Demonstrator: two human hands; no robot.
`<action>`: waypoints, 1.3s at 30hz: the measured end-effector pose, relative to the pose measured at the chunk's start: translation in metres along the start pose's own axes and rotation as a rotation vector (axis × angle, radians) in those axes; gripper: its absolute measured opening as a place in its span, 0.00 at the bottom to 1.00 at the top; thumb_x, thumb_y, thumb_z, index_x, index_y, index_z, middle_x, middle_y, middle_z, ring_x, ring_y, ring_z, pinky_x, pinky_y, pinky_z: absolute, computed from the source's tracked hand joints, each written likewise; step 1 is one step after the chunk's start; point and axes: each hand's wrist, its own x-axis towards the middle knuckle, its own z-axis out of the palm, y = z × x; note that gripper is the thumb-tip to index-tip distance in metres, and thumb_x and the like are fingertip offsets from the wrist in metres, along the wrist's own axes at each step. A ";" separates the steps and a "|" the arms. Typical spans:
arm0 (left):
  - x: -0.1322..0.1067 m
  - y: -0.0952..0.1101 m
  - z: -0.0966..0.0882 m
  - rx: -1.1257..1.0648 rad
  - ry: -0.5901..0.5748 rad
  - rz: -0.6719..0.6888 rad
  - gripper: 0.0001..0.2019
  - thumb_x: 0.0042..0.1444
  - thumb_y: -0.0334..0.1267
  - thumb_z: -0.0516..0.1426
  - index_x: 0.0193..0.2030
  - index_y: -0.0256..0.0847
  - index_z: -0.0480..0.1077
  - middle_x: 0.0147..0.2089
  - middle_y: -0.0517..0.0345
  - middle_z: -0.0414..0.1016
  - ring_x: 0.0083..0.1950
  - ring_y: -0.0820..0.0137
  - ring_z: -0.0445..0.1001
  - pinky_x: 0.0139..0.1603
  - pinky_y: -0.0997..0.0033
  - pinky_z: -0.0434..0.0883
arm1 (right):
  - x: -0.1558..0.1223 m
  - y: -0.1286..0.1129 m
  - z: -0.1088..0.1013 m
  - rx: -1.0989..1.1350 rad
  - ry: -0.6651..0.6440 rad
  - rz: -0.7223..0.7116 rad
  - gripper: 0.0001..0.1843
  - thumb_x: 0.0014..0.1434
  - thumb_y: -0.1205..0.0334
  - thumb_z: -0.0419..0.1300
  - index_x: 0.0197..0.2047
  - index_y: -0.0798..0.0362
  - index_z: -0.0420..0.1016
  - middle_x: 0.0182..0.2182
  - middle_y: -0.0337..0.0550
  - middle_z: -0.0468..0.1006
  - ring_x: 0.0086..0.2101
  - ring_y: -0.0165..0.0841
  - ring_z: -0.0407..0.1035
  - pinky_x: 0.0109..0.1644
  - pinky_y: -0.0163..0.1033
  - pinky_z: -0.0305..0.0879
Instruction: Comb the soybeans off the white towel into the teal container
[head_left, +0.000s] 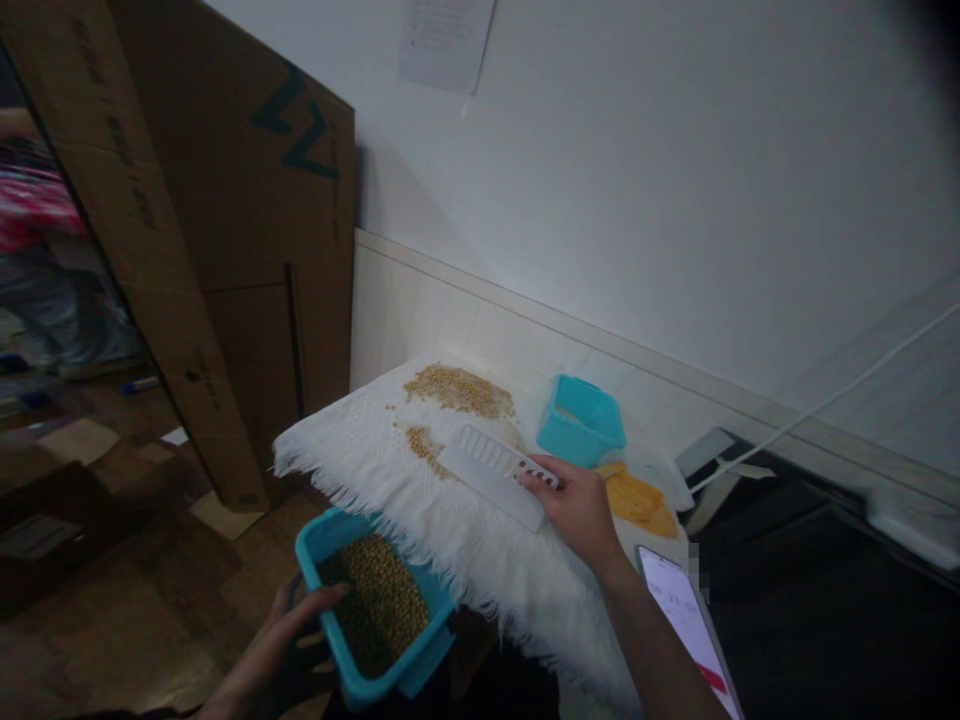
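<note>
My left hand (pixel 292 640) grips the near-left wall of a turquoise plastic bin (pixel 442 640), its thumb over the rim. The bin is held just below the table's fringed edge and contains soybeans (pixel 382 590). In my right hand (pixel 574 505) is a flat white plastic piece with a row of slots (pixel 487 475), held by one end. Its far end reaches beside a small patch of soybeans (pixel 421 448) on the white cloth (pixel 337 440). Behind that lies a larger spread of soybeans (pixel 461 390).
A second turquoise bin (pixel 581 420) stands by the wall, with a yellow cloth (pixel 634 497) nearby. A lit phone (pixel 682 615) lies right of my forearm. A tall cardboard box (pixel 247 200) rises at left; beyond it is a person's pink sleeve (pixel 37 210).
</note>
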 end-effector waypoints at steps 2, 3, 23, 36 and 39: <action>-0.002 0.001 0.000 0.001 -0.004 0.002 0.47 0.47 0.51 0.74 0.72 0.56 0.60 0.45 0.49 0.83 0.39 0.48 0.88 0.40 0.49 0.83 | 0.000 0.002 -0.001 -0.005 0.026 0.003 0.15 0.58 0.55 0.66 0.43 0.49 0.93 0.40 0.49 0.92 0.37 0.48 0.86 0.44 0.48 0.82; -0.003 0.001 0.000 0.005 -0.004 0.005 0.47 0.47 0.52 0.74 0.72 0.55 0.60 0.45 0.49 0.83 0.40 0.48 0.88 0.39 0.50 0.83 | 0.000 0.003 -0.002 -0.007 0.032 0.003 0.15 0.58 0.55 0.66 0.42 0.49 0.93 0.40 0.49 0.92 0.37 0.48 0.86 0.46 0.49 0.82; -0.005 0.002 0.000 0.011 -0.021 -0.002 0.37 0.57 0.49 0.69 0.71 0.52 0.61 0.51 0.46 0.82 0.42 0.48 0.88 0.40 0.48 0.84 | -0.008 0.011 -0.012 0.028 -0.048 0.013 0.15 0.58 0.52 0.68 0.43 0.49 0.93 0.41 0.50 0.91 0.40 0.50 0.87 0.46 0.49 0.84; -0.010 0.005 -0.001 0.021 -0.029 -0.002 0.40 0.58 0.49 0.69 0.74 0.57 0.59 0.50 0.50 0.83 0.43 0.51 0.88 0.43 0.53 0.84 | -0.016 0.015 -0.013 0.040 0.030 0.016 0.16 0.57 0.48 0.68 0.40 0.48 0.93 0.37 0.50 0.91 0.35 0.49 0.87 0.40 0.48 0.84; -0.010 0.005 0.000 0.023 -0.023 0.003 0.39 0.58 0.49 0.69 0.73 0.56 0.60 0.50 0.50 0.83 0.42 0.51 0.88 0.42 0.52 0.84 | -0.017 0.015 -0.012 0.050 0.017 0.004 0.16 0.57 0.49 0.68 0.40 0.48 0.93 0.37 0.50 0.91 0.35 0.49 0.87 0.39 0.47 0.84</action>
